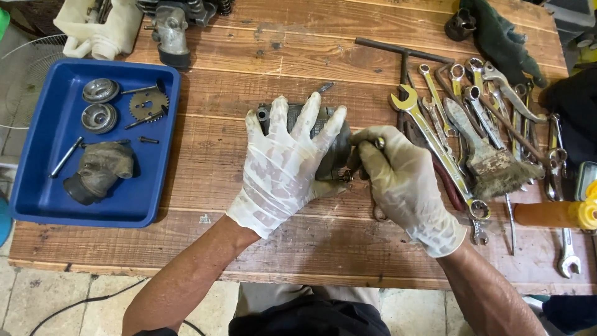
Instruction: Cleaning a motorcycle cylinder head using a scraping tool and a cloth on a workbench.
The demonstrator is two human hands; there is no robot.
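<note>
A grey metal engine part (pixel 333 163) lies in the middle of the wooden workbench (pixel 261 62). My left hand (pixel 283 162), in a dirty white glove, is spread flat on top of it and presses it down. My right hand (pixel 401 180), also gloved, is closed around a small metal tool (pixel 377 143) whose tip meets the right side of the part. Most of the part is hidden under my left hand.
A blue tray (pixel 43 193) at left holds a sprocket (pixel 148 104), round caps, pins and a rubber intake piece (pixel 99 169). Several wrenches (pixel 435 140), a T-handle (pixel 404 56) and a worn brush (pixel 491 158) lie at right. More engine parts sit at the far edge.
</note>
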